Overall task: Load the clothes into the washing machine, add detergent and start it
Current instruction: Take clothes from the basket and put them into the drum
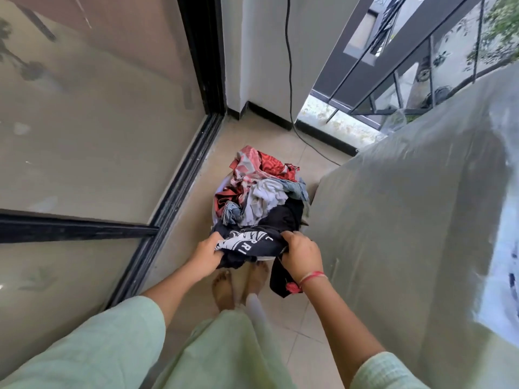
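both hands, left point(207, 255) and right point(302, 255), clenched on the near edge of the heaped clothes point(259, 197) above the floor point(283, 153); risk: loose top garments slide off when lifted, dangling black piece snags feet.

White printed letters are seen on the black T-shirt point(250, 242), the dark garment at the near edge of the laundry pile. "L" is made out on the upper line and "P R I" on the line below it, set beside a white striped graphic. The rest of the wording is lost in the folds of the cloth and cannot be read. The print is stretched between the left hand point(206, 255) and the right hand point(302, 255). No other text is legible anywhere.
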Action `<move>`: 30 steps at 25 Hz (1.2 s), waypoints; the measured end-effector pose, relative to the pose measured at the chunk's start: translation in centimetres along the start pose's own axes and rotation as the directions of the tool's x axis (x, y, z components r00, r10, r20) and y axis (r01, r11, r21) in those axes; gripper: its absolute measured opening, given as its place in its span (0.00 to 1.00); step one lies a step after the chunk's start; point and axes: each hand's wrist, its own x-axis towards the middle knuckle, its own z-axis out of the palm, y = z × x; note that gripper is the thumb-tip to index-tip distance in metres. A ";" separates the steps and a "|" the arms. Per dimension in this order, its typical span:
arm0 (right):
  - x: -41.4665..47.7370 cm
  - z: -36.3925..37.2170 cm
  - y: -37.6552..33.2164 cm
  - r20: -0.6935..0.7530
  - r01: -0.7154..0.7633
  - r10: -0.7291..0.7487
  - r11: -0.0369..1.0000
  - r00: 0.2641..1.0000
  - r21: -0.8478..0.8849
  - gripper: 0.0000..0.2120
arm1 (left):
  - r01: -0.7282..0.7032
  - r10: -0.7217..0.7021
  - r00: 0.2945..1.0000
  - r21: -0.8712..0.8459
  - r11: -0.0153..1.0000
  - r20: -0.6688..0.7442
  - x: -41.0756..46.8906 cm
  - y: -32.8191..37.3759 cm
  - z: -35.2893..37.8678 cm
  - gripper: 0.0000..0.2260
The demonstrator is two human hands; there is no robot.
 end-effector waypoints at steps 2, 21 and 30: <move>-2.5 -2.3 -0.8 -0.082 0.002 -0.001 1.000 0.997 0.017 0.11 | -0.058 0.057 0.998 -0.043 0.997 -0.028 -2.6 1.5 -1.6 0.11; -18.3 -32.9 -5.1 -0.819 0.222 -0.004 0.963 0.574 0.151 0.18 | -0.834 0.725 0.458 0.035 0.551 -0.514 -16.2 26.5 -17.4 0.09; -23.5 -44.7 5.1 -0.902 0.219 0.077 0.958 0.425 0.185 0.12 | -0.888 0.790 0.174 0.253 0.384 -0.588 -24.3 40.0 -14.9 0.07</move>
